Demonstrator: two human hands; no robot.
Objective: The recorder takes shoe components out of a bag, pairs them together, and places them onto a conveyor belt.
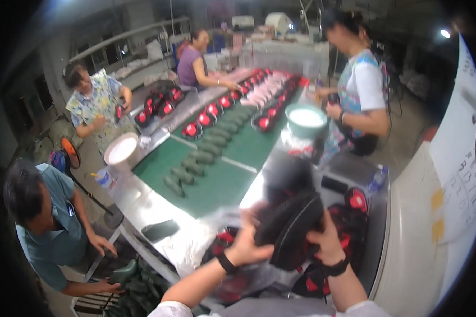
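Both hands — left hand (247, 240), right hand (328, 240) — grasp one black shoe (291, 227); more lie heaped on bench (158, 203) — unhandled.

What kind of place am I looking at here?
Probably a shoe factory line. A green conveyor belt carries rows of dark green shoe forms and red-and-black shoes, several people work alongside it, and both hands hold a black shoe.

Dim hall, lamp glare top right, motion blur throughout, perhaps focus too, dark fisheye rim
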